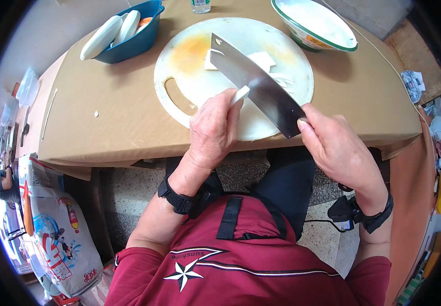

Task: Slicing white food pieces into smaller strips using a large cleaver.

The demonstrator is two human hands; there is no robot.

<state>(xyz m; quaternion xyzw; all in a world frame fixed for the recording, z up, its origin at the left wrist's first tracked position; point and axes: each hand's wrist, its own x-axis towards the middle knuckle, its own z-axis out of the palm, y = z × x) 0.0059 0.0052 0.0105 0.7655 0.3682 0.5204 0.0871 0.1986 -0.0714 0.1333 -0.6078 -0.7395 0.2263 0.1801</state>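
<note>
My right hand grips a broad metal cleaver, whose blade slants over a round white cutting board with orange stains. Between the fingers of my left hand is a short white vegetable piece, close to the blade's edge. Beyond the cleaver, flat white slices lie on the board, with thin white strips nearer its right side. Another white piece shows partly from behind the blade's far end. The cleaver's handle is hidden in my right hand.
A blue plastic basin with peeled white vegetables stands at the back left. A green-rimmed bowl of white contents is at the back right, a clear bottle between them. A printed bag is beside the table at lower left.
</note>
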